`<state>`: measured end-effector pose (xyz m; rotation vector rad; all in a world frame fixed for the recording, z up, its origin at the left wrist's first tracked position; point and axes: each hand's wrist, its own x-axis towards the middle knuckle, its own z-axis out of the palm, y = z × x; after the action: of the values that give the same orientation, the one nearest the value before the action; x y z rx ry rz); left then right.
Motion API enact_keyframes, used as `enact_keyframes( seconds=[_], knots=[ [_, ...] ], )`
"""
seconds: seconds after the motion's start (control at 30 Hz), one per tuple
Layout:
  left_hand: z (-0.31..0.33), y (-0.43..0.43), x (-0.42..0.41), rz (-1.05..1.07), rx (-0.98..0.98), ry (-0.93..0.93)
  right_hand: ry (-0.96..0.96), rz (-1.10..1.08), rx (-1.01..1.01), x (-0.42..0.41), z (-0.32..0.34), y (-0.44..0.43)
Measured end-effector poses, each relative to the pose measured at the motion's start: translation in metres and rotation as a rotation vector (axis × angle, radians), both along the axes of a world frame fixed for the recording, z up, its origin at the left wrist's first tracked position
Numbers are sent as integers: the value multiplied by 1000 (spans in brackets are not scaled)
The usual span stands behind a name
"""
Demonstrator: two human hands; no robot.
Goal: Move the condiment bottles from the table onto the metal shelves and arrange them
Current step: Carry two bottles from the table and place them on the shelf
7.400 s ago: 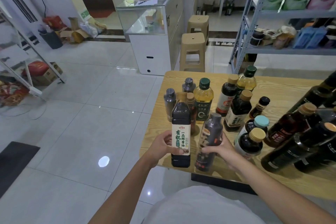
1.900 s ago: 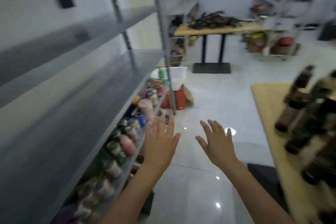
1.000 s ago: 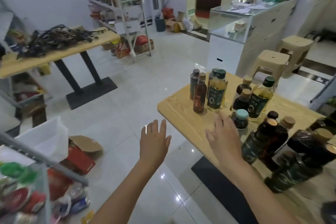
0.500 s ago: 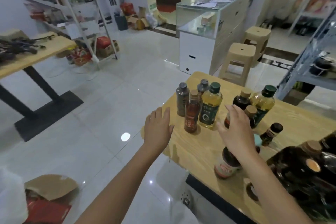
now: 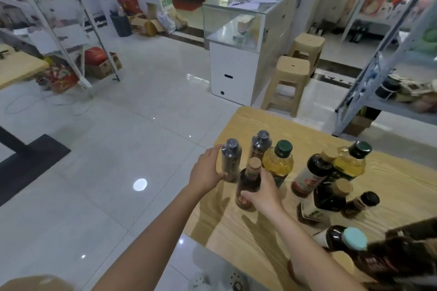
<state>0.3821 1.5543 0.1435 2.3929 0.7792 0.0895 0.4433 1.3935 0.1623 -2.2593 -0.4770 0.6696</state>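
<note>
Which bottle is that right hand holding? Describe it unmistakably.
On the wooden table, find the bottles nearest its left edge. The right hand grips the reddish-brown bottle in front. Its tan cap separates it from the silver-capped bottle on its left and green-capped yellow bottle behind.

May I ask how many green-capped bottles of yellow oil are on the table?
2. The left green-capped bottle stands just beyond the right hand; the right green-capped bottle stands behind a dark bottle. More may be hidden at the blurred right edge.
</note>
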Motion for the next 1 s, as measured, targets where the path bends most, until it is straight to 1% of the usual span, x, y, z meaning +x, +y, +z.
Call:
enact_keyframes(
  seconds=[0.17, 0.37, 0.5, 0.73, 1.0],
  knots=[
    [-10, 18, 37, -56, -221, -89, 85, -116, 12, 8, -12, 17],
    [-24, 31, 57, -86, -388, -71, 113, -167, 23, 9, -16, 32],
    [-29, 36, 57, -77, -387, -76, 99, -217, 35, 7, -20, 34],
    [-26, 47, 51, -148, -335, -53, 100, -316, -41, 2, -28, 27],
    [-25, 48, 41, -175, -339, -34, 110, -299, -14, 6, -27, 24]
  ],
)
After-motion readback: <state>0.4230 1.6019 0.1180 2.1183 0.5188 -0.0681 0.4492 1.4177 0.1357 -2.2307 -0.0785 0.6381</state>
